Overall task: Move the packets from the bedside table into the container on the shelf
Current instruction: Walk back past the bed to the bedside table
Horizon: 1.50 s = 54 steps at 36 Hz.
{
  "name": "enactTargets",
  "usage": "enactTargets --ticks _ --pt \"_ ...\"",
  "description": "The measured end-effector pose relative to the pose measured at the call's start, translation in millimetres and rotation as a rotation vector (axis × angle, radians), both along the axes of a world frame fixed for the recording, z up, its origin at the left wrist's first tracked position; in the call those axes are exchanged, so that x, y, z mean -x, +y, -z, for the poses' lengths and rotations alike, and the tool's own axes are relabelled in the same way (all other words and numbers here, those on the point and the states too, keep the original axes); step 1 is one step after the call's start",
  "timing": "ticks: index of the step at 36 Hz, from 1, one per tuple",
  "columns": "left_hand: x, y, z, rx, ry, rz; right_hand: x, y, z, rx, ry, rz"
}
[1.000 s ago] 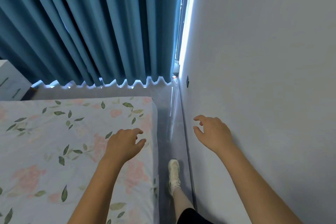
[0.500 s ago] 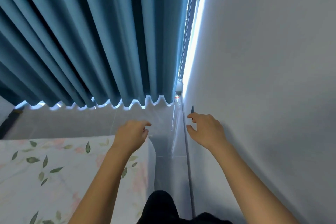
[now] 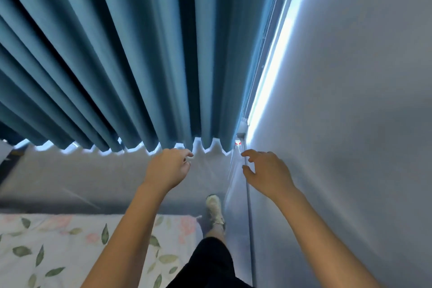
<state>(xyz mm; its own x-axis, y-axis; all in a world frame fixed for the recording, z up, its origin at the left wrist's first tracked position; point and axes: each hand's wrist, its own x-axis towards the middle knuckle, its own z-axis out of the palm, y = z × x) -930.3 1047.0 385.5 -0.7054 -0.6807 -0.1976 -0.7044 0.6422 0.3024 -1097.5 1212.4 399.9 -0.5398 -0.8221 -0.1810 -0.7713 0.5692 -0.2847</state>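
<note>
While neither the packets, the bedside table nor the shelf container is showing in view, the person is walking the narrow gap between the bed and the wall, toward the curtain. The left hand and right hand are hanging forward, fingers loosely curled and carrying nothing, probably for balance.
</note>
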Motion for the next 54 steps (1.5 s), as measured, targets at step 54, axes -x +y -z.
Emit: enactTargets --ticks 54 --pt "-390 -667 4 -0.080 -0.210 -1.372 -401 -1005 1 -0.025 -0.007 -1.513"
